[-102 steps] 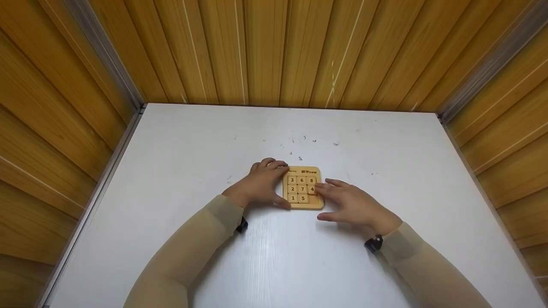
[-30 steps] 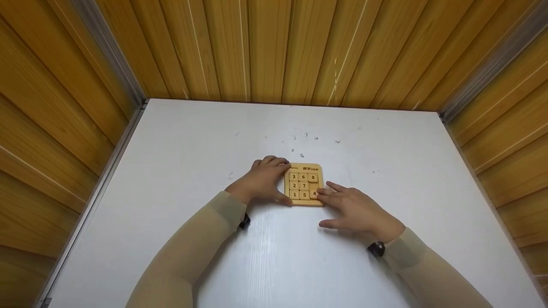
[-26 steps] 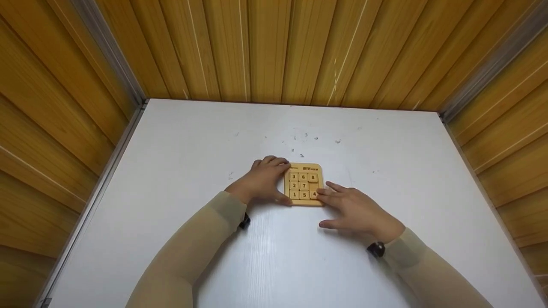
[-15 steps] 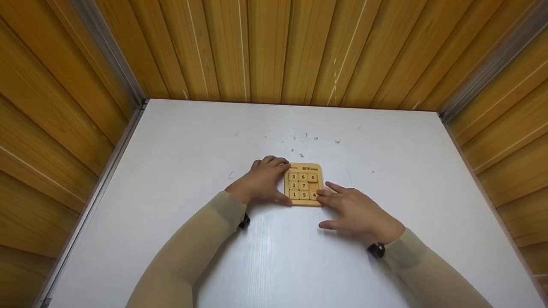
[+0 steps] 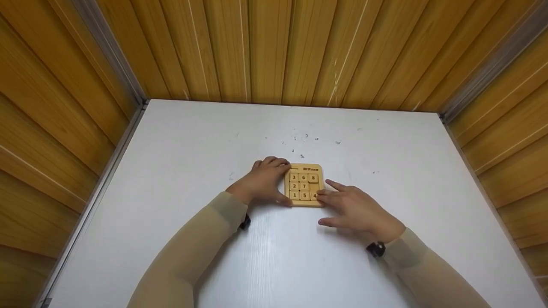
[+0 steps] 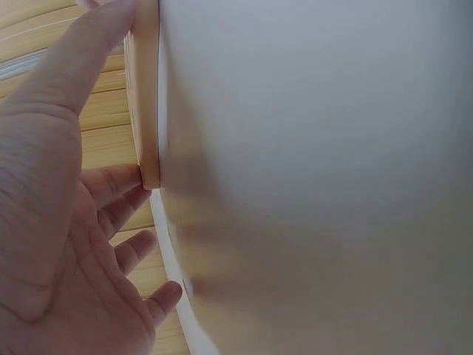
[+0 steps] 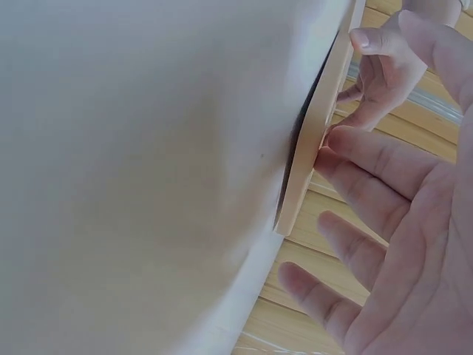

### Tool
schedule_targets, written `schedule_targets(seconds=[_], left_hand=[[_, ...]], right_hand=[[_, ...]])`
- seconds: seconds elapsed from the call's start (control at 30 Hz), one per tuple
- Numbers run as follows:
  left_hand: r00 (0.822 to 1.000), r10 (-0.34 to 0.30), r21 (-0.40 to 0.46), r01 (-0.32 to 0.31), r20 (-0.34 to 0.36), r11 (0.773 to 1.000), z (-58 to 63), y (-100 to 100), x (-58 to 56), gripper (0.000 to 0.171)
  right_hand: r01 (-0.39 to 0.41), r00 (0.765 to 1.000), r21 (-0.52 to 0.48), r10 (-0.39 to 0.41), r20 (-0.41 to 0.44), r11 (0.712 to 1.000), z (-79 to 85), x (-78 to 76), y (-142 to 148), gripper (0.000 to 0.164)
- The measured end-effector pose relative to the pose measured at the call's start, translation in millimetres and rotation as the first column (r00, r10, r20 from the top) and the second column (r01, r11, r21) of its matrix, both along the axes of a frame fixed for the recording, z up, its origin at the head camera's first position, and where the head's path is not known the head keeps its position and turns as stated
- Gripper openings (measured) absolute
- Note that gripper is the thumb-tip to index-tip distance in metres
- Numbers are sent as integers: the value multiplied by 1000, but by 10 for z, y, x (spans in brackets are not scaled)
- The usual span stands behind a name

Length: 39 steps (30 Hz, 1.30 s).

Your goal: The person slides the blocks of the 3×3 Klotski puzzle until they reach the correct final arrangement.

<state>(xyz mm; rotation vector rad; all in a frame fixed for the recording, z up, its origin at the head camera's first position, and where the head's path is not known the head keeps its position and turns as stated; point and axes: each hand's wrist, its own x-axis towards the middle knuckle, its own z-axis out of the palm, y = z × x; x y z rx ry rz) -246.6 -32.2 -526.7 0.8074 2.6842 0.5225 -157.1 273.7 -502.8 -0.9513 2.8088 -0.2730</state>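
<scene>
A yellow number sliding puzzle (image 5: 306,204) lies flat on the white table. Its tiles read 3, 6, 8 on top, 2, 7 and a gap in the middle, and 1, 5, 4 below. My left hand (image 5: 263,182) grips the puzzle's left side, thumb at the near corner and index finger at the far one. With extended fingers, my right hand (image 5: 357,209) touches the 4 tile (image 5: 314,196), partly covering it; the right thumb stays off the board. Both wrist views catch the puzzle's edge, in the left one (image 6: 145,96) and in the right one (image 7: 314,133).
Small dark marks (image 5: 302,156) dot the white table (image 5: 205,137) beyond the puzzle. Wood-patterned panels (image 5: 265,51) enclose the back and both sides, with metal strips at the corners. Each wrist wears a black device (image 5: 376,249).
Since the oldest frame, the 4 tile has slid down from the middle row to the bottom right, leaving the gap above it. Over the last second, hands and tiles stay nearly still.
</scene>
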Motion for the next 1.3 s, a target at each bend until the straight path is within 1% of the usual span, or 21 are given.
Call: schedule_targets(seconds=[0.37,0.63,0.87,1.0,1.3], left_hand=[[1000,7,-8,-7,10,1000,15,0,7,123],[1000,-4,-4,4,18,1000,45,-17,18,123],[1000,-10,-6,11,15,1000,41,-11,16,123],[1000,-14,-2,14,14,1000,47,-7,11,124],[1000,-14,-22,14,1,1000,7,-16,-1,126]], right_hand=[[8,999,-17,-9,-31,1000,23,-98,-55,73],[49,999,-15,-49,19,999,15,-167,-111,78],[30,1000,-8,-30,7,1000,-13,-211,-169,78],[32,999,-2,-32,21,999,-26,-226,-202,78],[21,999,23,-22,43,1000,-54,-237,-247,79]])
